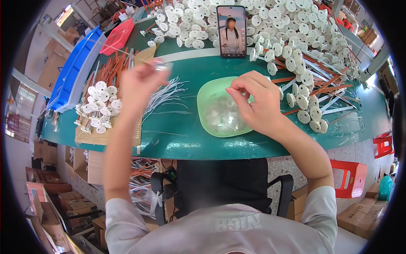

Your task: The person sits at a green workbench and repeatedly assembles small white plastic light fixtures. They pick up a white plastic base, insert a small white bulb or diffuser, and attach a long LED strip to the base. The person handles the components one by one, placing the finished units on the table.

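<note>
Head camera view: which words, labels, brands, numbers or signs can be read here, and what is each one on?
I won't copy wording, but lettering shows here:
Phone: on-screen text, too small to read.
Grey shirt: large pale letters across it, low in contrast.
Cardboard box at lower right: dark print, too small to read reliably.

On the counter [190,70], a bowl [204,106] sits partly under the person's right hand [258,101]. Beyond it I see a phone [231,36] before a heap of discs [279,15] that spreads round to the right. Left of the bowl lie wires [167,95], then more discs [101,99] on a cardboard sheet [89,137]; farther left, a tray [77,70].
</note>
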A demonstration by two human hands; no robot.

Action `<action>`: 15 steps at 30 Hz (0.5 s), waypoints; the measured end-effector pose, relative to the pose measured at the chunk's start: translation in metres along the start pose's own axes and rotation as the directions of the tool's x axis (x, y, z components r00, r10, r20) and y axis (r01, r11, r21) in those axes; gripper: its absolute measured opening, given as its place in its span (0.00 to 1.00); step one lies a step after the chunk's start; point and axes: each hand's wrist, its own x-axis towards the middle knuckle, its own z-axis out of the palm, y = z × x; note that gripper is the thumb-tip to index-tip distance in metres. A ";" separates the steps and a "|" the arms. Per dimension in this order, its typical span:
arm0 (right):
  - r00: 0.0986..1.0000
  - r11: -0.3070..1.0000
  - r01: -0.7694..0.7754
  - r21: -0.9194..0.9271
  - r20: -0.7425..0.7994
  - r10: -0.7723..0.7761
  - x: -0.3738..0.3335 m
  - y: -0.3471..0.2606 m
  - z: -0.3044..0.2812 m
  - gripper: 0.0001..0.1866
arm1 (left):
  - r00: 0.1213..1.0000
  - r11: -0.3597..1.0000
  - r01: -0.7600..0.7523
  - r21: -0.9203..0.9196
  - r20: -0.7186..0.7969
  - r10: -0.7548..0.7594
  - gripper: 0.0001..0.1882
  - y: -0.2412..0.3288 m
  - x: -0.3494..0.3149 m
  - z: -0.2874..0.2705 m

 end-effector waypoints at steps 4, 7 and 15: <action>0.996 0.997 0.055 -0.053 0.079 -0.050 0.003 -0.005 -0.006 0.05 | 0.979 0.891 0.203 0.405 -0.060 -0.196 0.22 -0.005 0.042 -0.140; 0.970 0.976 0.142 -0.162 0.219 -0.105 0.013 -0.031 -0.031 0.06 | 0.985 0.432 0.152 0.889 -0.174 0.011 0.25 -0.010 0.056 -0.213; 0.912 0.781 -0.151 -0.606 0.219 0.347 -0.042 -0.077 -0.169 0.03 | 0.929 0.027 0.369 0.929 -0.370 0.010 0.28 0.001 0.032 -0.158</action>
